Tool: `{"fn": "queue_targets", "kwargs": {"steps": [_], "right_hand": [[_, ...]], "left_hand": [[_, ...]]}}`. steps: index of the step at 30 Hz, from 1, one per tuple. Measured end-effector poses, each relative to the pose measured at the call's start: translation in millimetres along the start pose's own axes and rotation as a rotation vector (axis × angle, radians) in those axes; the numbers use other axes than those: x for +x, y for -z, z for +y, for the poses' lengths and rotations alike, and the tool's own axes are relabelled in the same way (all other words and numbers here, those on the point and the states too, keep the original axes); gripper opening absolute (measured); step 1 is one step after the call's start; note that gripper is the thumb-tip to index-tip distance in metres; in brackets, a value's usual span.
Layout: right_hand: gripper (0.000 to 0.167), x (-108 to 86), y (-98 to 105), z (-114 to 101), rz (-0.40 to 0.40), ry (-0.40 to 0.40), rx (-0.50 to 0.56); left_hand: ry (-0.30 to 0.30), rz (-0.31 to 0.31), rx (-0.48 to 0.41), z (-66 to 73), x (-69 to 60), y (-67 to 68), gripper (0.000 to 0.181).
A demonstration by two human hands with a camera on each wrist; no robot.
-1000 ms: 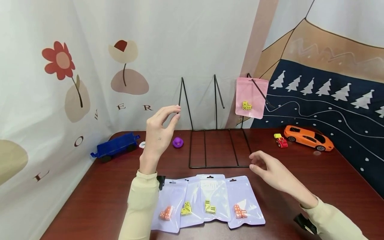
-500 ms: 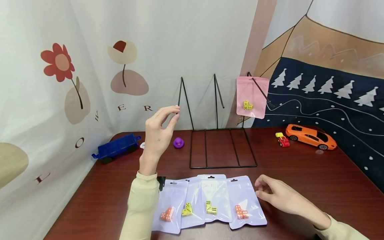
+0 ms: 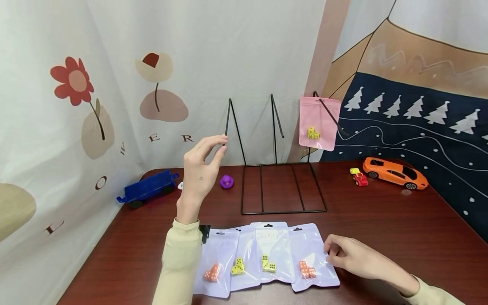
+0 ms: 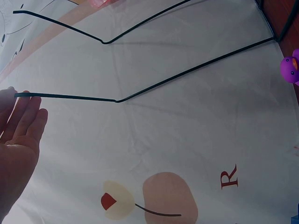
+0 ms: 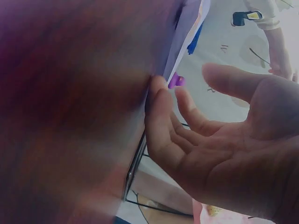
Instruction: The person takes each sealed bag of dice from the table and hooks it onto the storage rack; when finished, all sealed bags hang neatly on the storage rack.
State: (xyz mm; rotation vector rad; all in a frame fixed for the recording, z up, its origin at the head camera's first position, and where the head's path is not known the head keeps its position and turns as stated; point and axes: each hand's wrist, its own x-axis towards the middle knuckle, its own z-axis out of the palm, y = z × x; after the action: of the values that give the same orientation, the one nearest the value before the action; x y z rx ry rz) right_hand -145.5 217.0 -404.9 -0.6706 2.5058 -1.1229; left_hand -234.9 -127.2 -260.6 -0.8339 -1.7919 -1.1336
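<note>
I've brought the right hand down to the rightmost lavender bag.
Thumb and fingers stand apart at its three-o'clock edge, so I judge it reachable but not yet gripped; my left hand still pinches the wire hook, toward eleven o'clock.

A: What's that surface in the pic, dark wood?

B: Yeah, reddish-brown grain, kinda shiny. Four lilac pouches overlap in a row toward the front edge.

A: And the back?

B: Blue wagon by the back left corner, tiny white thing just beside it, then a purple duck. Black wire rack stands mid-back. Orange car and little red-and-yellow toy near the back right corner.
</note>
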Motion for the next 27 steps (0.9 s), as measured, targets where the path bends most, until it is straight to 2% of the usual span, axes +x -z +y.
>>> {"fn": "queue_targets", "kwargs": {"steps": [6, 11, 15, 22, 27], "right_hand": [[0.011, 2.5, -0.2, 4.4, -0.054, 0.025, 0.097], [0.010, 3.4, -0.7, 5.1, -0.039, 0.039, 0.149], [0.011, 3.9, -0.8, 3.0, 0.028, 0.028, 0.160], [0.021, 5.2, 2.8, -4.3, 0.185, -0.076, 0.165], [0.016, 5.3, 3.1, -5.9, 0.252, -0.026, 0.169]], "left_hand": [[0.001, -0.005, -0.005, -21.2, -4.5, -1.4, 0.016], [0.001, -0.004, -0.015, -25.1, -5.9, -1.6, 0.016], [0.002, -0.003, -0.015, -24.4, -6.4, -1.4, 0.016], [0.005, -0.005, -0.019, -23.7, -6.1, -1.7, 0.016], [0.008, -0.005, -0.013, -24.2, -6.2, -2.1, 0.016]]}}
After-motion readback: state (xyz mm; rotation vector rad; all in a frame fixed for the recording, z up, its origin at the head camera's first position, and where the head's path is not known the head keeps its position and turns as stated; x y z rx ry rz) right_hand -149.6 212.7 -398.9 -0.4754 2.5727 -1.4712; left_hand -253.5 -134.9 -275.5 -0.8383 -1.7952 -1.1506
